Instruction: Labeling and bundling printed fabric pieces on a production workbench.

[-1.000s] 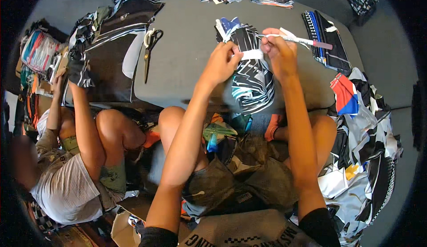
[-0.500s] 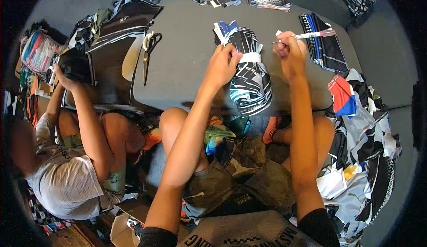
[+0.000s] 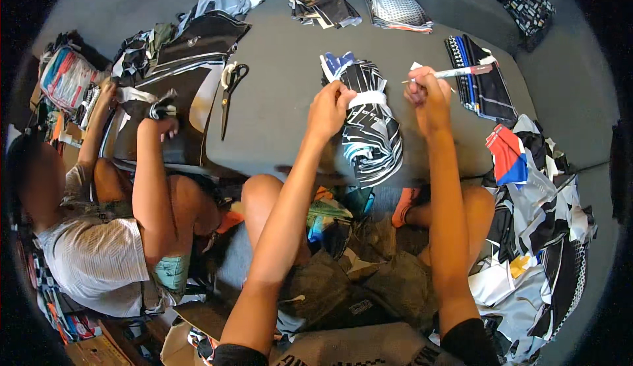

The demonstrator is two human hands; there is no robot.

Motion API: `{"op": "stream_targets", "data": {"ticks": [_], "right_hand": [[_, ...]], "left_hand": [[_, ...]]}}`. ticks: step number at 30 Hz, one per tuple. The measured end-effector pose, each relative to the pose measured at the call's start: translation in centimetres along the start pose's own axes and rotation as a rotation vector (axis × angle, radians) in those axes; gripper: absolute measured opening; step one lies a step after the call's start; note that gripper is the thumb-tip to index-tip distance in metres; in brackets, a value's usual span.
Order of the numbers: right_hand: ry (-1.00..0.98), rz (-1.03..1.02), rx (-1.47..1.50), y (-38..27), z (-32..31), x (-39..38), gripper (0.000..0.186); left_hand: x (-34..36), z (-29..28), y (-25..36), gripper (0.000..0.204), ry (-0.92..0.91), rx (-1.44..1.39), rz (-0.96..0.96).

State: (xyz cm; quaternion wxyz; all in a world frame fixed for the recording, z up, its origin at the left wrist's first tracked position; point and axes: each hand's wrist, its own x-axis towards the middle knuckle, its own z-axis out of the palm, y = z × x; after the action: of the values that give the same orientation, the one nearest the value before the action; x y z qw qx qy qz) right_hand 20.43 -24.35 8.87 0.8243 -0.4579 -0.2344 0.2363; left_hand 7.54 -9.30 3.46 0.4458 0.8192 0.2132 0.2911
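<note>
A bundle of folded black-and-white fabric pieces (image 3: 373, 143) lies in front of me, cinched at the middle by a white band (image 3: 369, 98). A dark blue piece (image 3: 337, 64) pokes out at its far end. My left hand (image 3: 328, 110) is closed at the bundle's left side, thumb and fingers pinching its edge beside the band. To the right, apart from the bundle, my right hand (image 3: 428, 99) is closed around a pen (image 3: 463, 71) with a pale barrel and reddish end. A small white piece (image 3: 415, 67) shows by its fingers; its kind is unclear.
Black-handled scissors (image 3: 228, 95) lie left of the bundle. Folded fabric stacks (image 3: 398, 11) stand along the far side, another (image 3: 484, 82) at right. Loose fabric (image 3: 527, 234) heaps beside my right leg. At left, a co-worker (image 3: 99, 254) handles dark fabric (image 3: 161, 76).
The co-worker's hands have moved apart, with one now farther right over black-and-white fabric. My hands stay nearly in place, the pen tilting slightly. The whole view has shifted a little.
</note>
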Motion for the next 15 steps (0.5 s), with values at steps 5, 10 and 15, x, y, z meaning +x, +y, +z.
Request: {"op": "stream_targets", "data": {"ticks": [5, 10, 15], "right_hand": [[-0.018, 0.032, -0.027, 0.2, -0.1, -0.3, 0.01], [0.004, 0.053, 0.022, -0.6, -0.2, -0.7, 0.011], [-0.017, 0.1, 0.219, -2.4, 0.3, -1.2, 0.013]], "left_hand": [[0.3, 0.2, -0.3, 0.015, 0.004, -0.064, -0.007], [0.2, -0.1, -0.6, 0.012, -0.051, -0.144, 0.0], [0.0, -0.7, -0.9, 0.009, -0.114, -0.134, 0.031]]}}
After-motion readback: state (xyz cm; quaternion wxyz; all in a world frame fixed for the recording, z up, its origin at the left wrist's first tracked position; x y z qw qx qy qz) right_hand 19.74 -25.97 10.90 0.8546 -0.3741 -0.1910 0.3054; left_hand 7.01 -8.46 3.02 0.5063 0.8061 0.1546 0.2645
